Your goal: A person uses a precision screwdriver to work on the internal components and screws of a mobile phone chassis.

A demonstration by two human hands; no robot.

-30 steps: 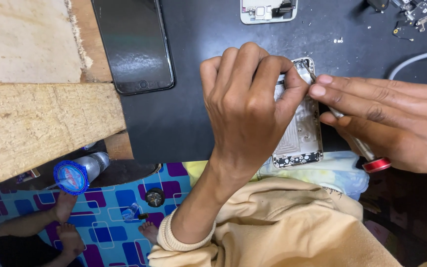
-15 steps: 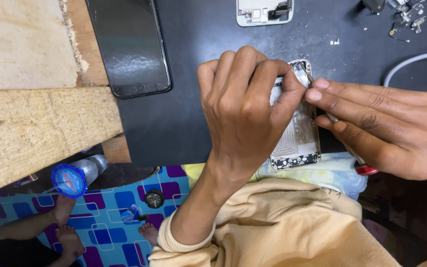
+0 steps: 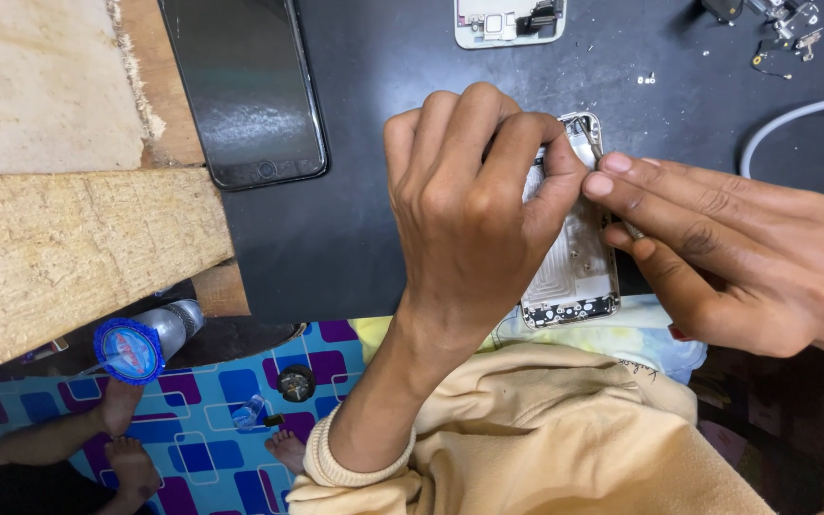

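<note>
My left hand [image 3: 469, 219] curls over an opened silver phone chassis [image 3: 574, 272] that lies on a black mat [image 3: 383, 229], pinning it down at its upper half. My right hand [image 3: 736, 257] comes in from the right and pinches a thin screwdriver [image 3: 629, 229], whose tip meets the top right edge of the chassis by my left thumb. Most of the tool is hidden in my fingers. The bottom end of the chassis hangs over the mat's near edge.
A black phone [image 3: 245, 86] lies face up at the mat's far left. A white phone part [image 3: 507, 19] and small loose parts [image 3: 784, 24] sit at the back, beside a white cable [image 3: 793, 119]. A rough wooden board [image 3: 69, 248] is left. Below, a blue-capped bottle [image 3: 131, 348] and another person's feet [image 3: 126, 420].
My right hand has slid left and closed in on the chassis top, so the screwdriver's red end is now hidden. My left hand keeps its grip.
</note>
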